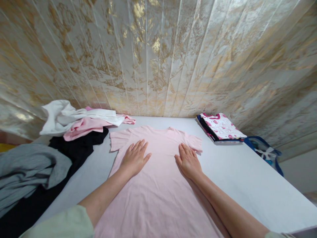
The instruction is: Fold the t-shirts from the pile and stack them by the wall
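A pale pink short-sleeved T-shirt (pixel 158 185) lies spread out on the white table (pixel 247 178), its neckline at the far end and both sleeves out to the sides. My left hand (pixel 135 158) rests flat on the left chest area of the shirt, fingers stretched out. On the right chest area, near the right sleeve, my right hand (pixel 188 161) lies palm down with its fingers extended. Neither hand grips the cloth. Soft wrinkles run across the lower part of the shirt, and its bottom edge is out of view.
Loose white and pink clothes (pixel 74 120) lie heaped at the back left, with a black garment (pixel 76 155) and a grey one (pixel 32 165) nearer. A folded stack (pixel 221 127) sits at the back right, beside a blue-trimmed bag (pixel 264 152). A gold-patterned curtain (pixel 158 59) hangs behind.
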### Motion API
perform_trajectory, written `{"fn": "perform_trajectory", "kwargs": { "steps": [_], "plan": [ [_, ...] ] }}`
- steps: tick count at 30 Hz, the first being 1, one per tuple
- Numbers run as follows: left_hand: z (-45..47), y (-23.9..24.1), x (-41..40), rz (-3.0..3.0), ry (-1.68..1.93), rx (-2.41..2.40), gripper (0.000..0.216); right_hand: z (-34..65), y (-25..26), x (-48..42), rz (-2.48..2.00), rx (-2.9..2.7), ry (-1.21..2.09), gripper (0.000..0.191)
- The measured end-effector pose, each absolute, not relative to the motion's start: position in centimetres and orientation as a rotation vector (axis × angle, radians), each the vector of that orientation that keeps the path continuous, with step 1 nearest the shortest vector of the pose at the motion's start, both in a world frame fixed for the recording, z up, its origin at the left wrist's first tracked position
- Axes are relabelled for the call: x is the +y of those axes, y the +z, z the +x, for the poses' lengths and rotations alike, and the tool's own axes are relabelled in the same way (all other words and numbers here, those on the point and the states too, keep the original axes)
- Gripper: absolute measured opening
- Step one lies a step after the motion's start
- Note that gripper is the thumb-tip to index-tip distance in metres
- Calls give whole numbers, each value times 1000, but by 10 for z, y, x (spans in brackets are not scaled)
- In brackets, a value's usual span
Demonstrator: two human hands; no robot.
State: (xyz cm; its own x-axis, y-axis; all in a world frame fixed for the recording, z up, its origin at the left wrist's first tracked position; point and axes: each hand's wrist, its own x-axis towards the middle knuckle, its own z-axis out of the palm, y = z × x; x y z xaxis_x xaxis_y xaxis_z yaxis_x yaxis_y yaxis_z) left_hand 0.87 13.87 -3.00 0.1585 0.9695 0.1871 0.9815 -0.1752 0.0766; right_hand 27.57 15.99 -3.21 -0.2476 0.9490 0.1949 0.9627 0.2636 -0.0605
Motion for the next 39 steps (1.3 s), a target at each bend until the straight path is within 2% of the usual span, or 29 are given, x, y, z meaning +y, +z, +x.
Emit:
{"fn": "perform_trajectory", "kwargs": {
  "steps": [19, 27, 31, 35, 39],
  "plan": [
    [11, -27, 137, -2309, -223, -2038, 58, 267, -19, 160, -1802, -2355, -2, 57],
    [13, -30, 132, -2247, -220, -2044, 58, 233, -18, 125, -1503, -2478, 222, 60],
    [11, -28, 130, -2262, -186, -2103, 60, 267, -11, 136, -1317, -2443, 319, 48],
    [12, -12, 137, -2348, -48, -2220, 62, 331, -1, 165, -1635, -2013, 245, 36],
    [48, 11, 158, -2536, -140, -2022, 55, 373, 1, 190, -1984, -1788, 323, 25]
  ]
}}
